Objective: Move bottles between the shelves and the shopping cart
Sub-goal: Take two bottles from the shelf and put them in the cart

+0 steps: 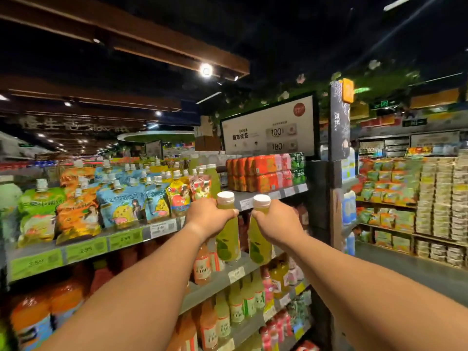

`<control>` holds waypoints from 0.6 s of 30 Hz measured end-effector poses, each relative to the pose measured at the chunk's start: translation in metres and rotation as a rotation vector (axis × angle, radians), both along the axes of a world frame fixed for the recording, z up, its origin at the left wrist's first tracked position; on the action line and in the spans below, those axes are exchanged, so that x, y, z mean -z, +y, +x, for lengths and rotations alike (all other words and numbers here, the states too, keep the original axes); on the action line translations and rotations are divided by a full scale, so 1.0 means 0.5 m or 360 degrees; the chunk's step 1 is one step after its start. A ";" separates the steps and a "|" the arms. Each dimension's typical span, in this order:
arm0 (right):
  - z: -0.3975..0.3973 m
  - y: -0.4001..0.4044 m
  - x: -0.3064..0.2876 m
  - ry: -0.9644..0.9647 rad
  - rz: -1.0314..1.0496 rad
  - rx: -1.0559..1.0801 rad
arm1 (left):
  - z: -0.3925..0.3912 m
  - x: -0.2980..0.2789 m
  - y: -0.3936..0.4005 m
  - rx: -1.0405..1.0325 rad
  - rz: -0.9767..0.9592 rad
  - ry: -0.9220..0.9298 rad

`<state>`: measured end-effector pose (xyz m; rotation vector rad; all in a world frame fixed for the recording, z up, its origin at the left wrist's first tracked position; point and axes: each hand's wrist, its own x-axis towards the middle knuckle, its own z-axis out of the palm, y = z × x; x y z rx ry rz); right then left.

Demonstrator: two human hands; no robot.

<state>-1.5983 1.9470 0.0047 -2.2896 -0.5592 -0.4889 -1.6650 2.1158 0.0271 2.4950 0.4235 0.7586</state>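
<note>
Yellow-green drink fills two bottles, one held in each hand at arm's length before the shelves [212,282]. The left bottle [228,236] is gripped by the left hand [207,219] with the fingers curled fully round the neck just below the white cap; the labelled body hangs free beneath the grip. The right bottle [259,239] is held the same way by the right hand [278,221], cap above the grip and body below it. Both are kept upright and just apart. A neck hold of this kind is judged to leave each base clear for setting down on a shelf edge. Behind the grips, similar bottles are ranged in rows; above and to the left of them, spouted drink pouches [121,203] are stacked, and packed cans [263,173] are seen further right. No shopping cart is in view, so the direction of transfer cannot be confirmed; the raised, forward reach suggests shelving.
</note>
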 end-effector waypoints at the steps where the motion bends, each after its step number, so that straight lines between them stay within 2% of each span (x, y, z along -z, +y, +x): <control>1: 0.039 -0.006 -0.007 -0.0007 -0.0010 -0.0046 | 0.030 -0.004 -0.010 -0.0014 -0.0025 -0.0004; 4: 0.146 -0.009 -0.027 -0.0042 0.0037 -0.0118 | 0.115 -0.013 -0.035 -0.0100 -0.0090 -0.0054; 9: 0.307 0.026 -0.048 -0.0088 0.0082 -0.0262 | 0.257 -0.041 -0.042 -0.0269 -0.0009 -0.0124; 18: 0.550 0.125 -0.119 -0.0225 0.0296 -0.0329 | 0.507 -0.107 0.044 -0.0457 0.0033 -0.0344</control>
